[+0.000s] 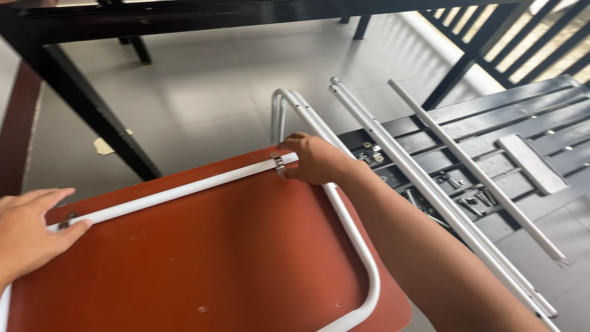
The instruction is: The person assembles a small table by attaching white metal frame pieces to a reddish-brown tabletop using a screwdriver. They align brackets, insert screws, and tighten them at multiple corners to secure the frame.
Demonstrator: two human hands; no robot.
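A white tube (178,192) is held on the red board (215,258) by both hands. The right hand (316,158) is pinched on a clip (278,163); the left hand (27,230) lies flat, fingers together. More tubes (430,184) and screws (467,200) are left unused.

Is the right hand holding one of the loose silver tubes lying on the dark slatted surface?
No, the right hand rests on the white tube by a metal clamp on the red-brown board.

A board (233,258) lies flat in front, with a straight tube (178,192) running along its far edge. The left hand (27,237) rests on the tube near the board's far left corner; the right hand (313,160) sits on a clip (278,163) at the far right corner. A bent tube (344,221) follows the board's right edge. To the right, loose poles (442,197) lie across a slatted panel (541,123), with screws (473,200) between them. A table leg (92,110) stands behind the board.
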